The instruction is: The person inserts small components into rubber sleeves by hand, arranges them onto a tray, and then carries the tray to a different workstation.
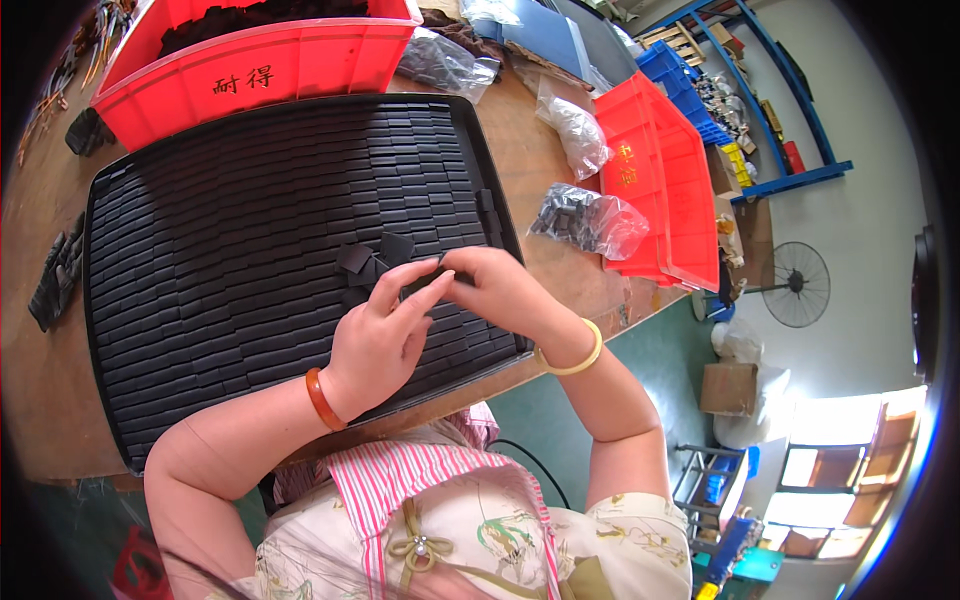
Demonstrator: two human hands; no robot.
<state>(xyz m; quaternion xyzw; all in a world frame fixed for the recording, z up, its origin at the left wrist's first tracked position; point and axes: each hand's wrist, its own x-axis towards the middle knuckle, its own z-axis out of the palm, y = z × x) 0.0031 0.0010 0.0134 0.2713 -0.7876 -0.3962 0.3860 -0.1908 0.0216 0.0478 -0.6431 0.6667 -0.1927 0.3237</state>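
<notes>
A large black tray [470, 120] lies on the table, covered with rows of small flat black rectangular pieces [260, 220]. Over its right part, my left hand [380, 335] and my right hand [500, 290] meet fingertip to fingertip. Both hands pinch with thumb and forefinger; something dark shows between them, too small and covered to make out. Just left of the fingertips, several loose black pieces [375, 258] lie in a jumble on top of the rows.
A red bin [250, 75] with dark contents stands behind the tray; another red bin [660, 180] is at the right table edge. Clear plastic bags [590, 220] lie beside it. A black glove-like item [58, 275] rests on the wooden table [40, 400] at left. A fan [797, 284] stands farther right.
</notes>
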